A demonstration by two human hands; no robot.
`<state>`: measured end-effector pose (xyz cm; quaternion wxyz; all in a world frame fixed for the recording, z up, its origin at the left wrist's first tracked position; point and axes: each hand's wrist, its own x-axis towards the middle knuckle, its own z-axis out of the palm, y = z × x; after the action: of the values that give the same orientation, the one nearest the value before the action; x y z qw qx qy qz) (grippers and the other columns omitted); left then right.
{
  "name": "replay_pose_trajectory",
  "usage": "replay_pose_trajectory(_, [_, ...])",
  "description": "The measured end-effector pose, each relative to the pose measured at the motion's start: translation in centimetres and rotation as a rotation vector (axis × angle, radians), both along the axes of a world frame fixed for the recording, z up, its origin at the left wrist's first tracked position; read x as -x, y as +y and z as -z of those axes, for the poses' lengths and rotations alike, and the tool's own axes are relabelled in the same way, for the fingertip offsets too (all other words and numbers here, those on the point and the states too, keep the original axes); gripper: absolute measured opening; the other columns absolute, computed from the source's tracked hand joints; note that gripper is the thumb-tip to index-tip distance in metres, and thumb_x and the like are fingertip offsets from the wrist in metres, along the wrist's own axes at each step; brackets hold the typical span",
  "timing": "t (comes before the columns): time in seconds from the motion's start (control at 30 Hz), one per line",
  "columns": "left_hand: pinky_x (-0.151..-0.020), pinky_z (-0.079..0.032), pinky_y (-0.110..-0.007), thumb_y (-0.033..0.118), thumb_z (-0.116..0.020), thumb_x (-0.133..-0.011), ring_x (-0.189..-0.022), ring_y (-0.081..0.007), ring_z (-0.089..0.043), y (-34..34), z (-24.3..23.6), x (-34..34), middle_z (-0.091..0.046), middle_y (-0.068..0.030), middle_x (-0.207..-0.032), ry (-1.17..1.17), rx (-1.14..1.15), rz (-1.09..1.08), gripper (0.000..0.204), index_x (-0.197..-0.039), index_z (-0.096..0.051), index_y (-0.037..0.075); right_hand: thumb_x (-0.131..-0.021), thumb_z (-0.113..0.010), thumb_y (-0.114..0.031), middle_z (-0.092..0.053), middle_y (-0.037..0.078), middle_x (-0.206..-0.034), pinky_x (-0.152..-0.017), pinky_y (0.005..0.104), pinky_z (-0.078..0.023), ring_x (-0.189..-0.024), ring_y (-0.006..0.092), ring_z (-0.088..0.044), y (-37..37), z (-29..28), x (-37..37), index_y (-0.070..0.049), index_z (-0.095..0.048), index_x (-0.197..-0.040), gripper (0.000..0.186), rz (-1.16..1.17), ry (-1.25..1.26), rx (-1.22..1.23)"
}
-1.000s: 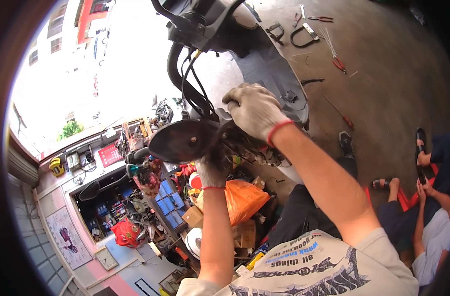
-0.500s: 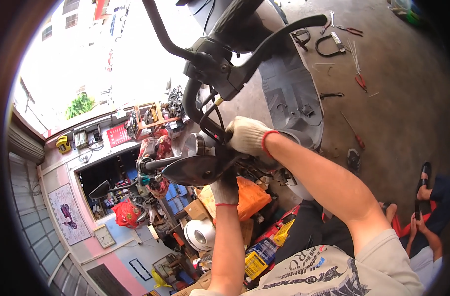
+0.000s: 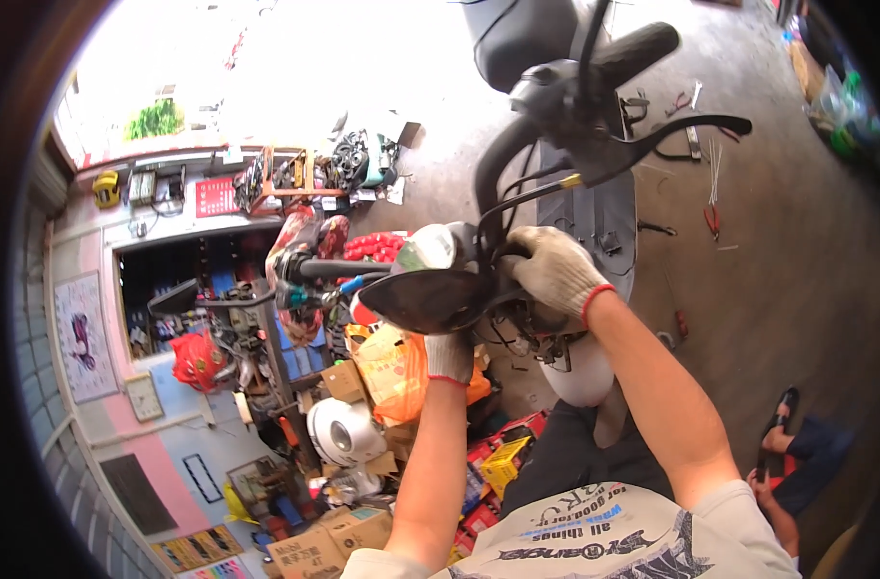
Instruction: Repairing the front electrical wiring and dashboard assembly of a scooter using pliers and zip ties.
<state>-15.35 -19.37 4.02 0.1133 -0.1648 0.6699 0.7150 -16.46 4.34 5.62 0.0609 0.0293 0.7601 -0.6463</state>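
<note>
A scooter's dark handlebar rises in front of me, with a brake lever and a rubber grip. Below it sits a glossy black rounded cover beside a clear lamp. My right hand, in a cream knit glove with a red cuff, is closed at the base of the bar beside the cables; what its fingers grip is hidden. Under the black cover is my gloved left hand, its fingers out of sight. Exposed wires and dark parts show below my right hand.
Pliers, a screwdriver and other tools lie on the floor at right. A second scooter's handlebar, an orange bag, a white round-fronted object and boxes crowd the left. A person sits at lower right.
The handlebar and brake lever have shifted right in view and look turned. Both my hands stay at the same part of the scooter; the whole view has shifted too.
</note>
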Motion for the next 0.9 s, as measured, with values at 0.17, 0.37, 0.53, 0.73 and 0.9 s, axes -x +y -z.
replay_pose_trajectory(0.17, [-0.090,-0.053,-0.033,0.011,-0.056,-0.098,-0.109,-0.0212,-0.061,-1.0,-0.1,-0.7,-0.059,-0.0105,-0.128,-0.047,-0.214,-0.106,0.040,-0.136,-0.047,0.004,-0.084,-0.062,-0.021,-0.071,0.018,-0.097,-0.084,0.0396,-0.050,-0.092,0.0354,-0.067,-1.2,-2.1,-0.6,-0.006,-0.072,-0.103,0.026,0.046,-0.144,0.024])
replay_pose_trajectory(0.37, [-0.079,-0.052,-0.031,0.010,-0.058,-0.089,-0.089,-0.0184,-0.065,-3.0,-0.5,-1.5,-0.067,-0.0094,-0.093,0.028,0.091,0.071,0.022,-0.105,-0.063,-0.005,-0.086,-0.059,-0.024,-0.070,0.024,-0.098,-0.083,0.0391,-0.050,-0.094,0.0366,-0.068,-3.9,-2.3,-1.6,0.002,-0.069,-0.106,0.034,0.228,-0.076,-0.071])
replay_pose_trajectory(0.53, [-0.087,-0.049,-0.030,0.016,-0.058,-0.093,-0.097,-0.0166,-0.062,-5.8,-1.5,-2.2,-0.067,-0.0137,-0.105,0.017,-0.052,-0.005,0.029,-0.112,-0.063,-0.005,-0.088,-0.056,-0.013,-0.071,0.009,-0.096,-0.075,0.0299,-0.052,-0.085,0.0143,-0.064,-5.8,-1.9,-2.0,0.003,-0.067,-0.111,0.030,0.306,-0.043,0.071])
replay_pose_trajectory(0.73, [-0.086,-0.049,-0.028,0.016,-0.056,-0.096,-0.096,-0.0161,-0.062,-9.3,-1.2,-2.7,-0.068,-0.0114,-0.103,-0.032,-0.235,-0.003,0.029,-0.115,-0.062,-0.005,-0.095,-0.053,-0.009,-0.066,0.006,-0.106,-0.085,0.0295,-0.049,-0.098,0.0139,-0.059,-7.2,-1.9,-3.3,0.003,-0.063,-0.115,0.026,0.402,-0.032,-0.068])
replay_pose_trajectory(0.9, [-0.072,-0.051,-0.027,0.017,-0.054,-0.097,-0.084,-0.0127,-0.064,-11.4,-0.9,-3.1,-0.068,-0.0096,-0.098,-0.094,-0.399,0.032,0.028,-0.113,-0.063,-0.004,-0.096,-0.057,-0.012,-0.066,0.006,-0.107,-0.085,0.0290,-0.047,-0.099,0.0141,-0.058,-10.2,-4.4,-7.0,0.002,-0.063,-0.117,0.025,0.509,0.081,-0.461])
